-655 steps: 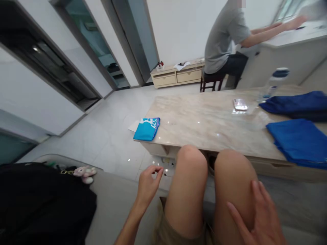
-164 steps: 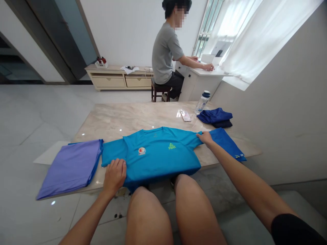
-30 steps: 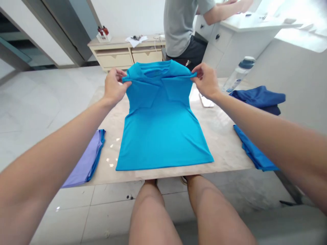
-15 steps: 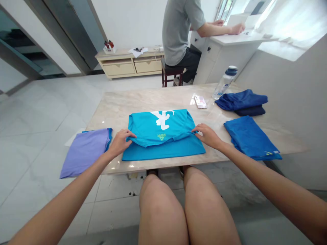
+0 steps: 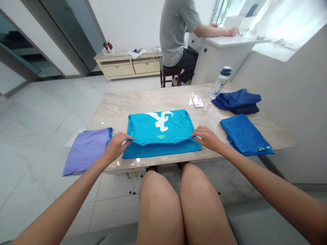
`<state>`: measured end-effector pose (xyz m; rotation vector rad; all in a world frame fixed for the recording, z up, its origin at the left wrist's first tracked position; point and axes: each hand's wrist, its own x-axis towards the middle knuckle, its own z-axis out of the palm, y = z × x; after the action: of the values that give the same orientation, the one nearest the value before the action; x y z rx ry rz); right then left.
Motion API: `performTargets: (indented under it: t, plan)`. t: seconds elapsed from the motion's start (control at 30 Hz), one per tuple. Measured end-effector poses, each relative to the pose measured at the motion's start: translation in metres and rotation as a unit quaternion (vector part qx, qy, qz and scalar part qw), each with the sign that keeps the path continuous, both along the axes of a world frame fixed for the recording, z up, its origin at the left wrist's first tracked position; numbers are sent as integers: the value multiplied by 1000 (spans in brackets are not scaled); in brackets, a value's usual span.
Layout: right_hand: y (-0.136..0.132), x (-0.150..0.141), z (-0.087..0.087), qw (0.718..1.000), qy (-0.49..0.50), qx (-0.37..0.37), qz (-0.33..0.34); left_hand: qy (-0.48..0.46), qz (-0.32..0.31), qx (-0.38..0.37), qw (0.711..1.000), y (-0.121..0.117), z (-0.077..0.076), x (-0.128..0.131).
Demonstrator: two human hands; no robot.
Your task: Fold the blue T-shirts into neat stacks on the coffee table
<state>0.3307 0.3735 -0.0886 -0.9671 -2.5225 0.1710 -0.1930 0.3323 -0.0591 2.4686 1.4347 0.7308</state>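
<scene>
A turquoise T-shirt (image 5: 143,126) with a white figure print and small yellow-green lettering lies folded on the marble-look table (image 5: 114,102). My left hand (image 5: 118,145) pinches the near left corner of its upper layer. At the near right corner, my right hand (image 5: 206,138) grips the same layer between thumb and fingers. The layer's near edge is stretched between both hands, slightly raised over the lower layer, which reaches closer to me. Left of my left hand is a folded purple garment (image 5: 87,149) with blue cloth under it. A folded blue garment (image 5: 246,134) rests right of my right hand.
Dark blue clothes (image 5: 237,100) lie at the back right beside a clear water bottle (image 5: 220,83). A phone (image 5: 197,101) is near the table's far side. Beyond, a person (image 5: 173,34) sits on a stool at a white desk (image 5: 230,41). A low cabinet (image 5: 120,69) stands by the wall.
The shirt's near edge, sagging and rumpled before, is now pulled straighter and lifted a little between my hands. Both hands keep their grip. The view has shifted slightly.
</scene>
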Motion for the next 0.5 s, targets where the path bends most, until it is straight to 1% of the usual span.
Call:
performTargets:
  t: [0.07, 0.13, 0.27, 0.33, 0.4, 0.47, 0.5]
  plan:
    - [-9, 1, 3, 1000, -8, -2, -13, -1, 7, 0, 1000, -10, 3, 1]
    - [-19, 0, 5, 999, -36, -15, -17, 21, 7, -10, 1000, -21, 3, 1]
    - [-41, 3, 8, 990, -122, -69, 1, 100, -35, -58, 993, -46, 1, -1]
    - [-48, 9, 14, 987, -138, -83, -10, 120, -51, -65, 989, -56, 7, 0]
    - [-50, 14, 25, 986, -140, -85, -38, 125, -51, -57, 989, -59, 22, 7]
    - [-44, 15, 44, 983, -144, -85, -72, 126, -44, -51, 990, -53, 45, 26]
    - [-38, 12, 56, 982, -144, -84, -93, 126, -39, -53, 990, -47, 58, 41]
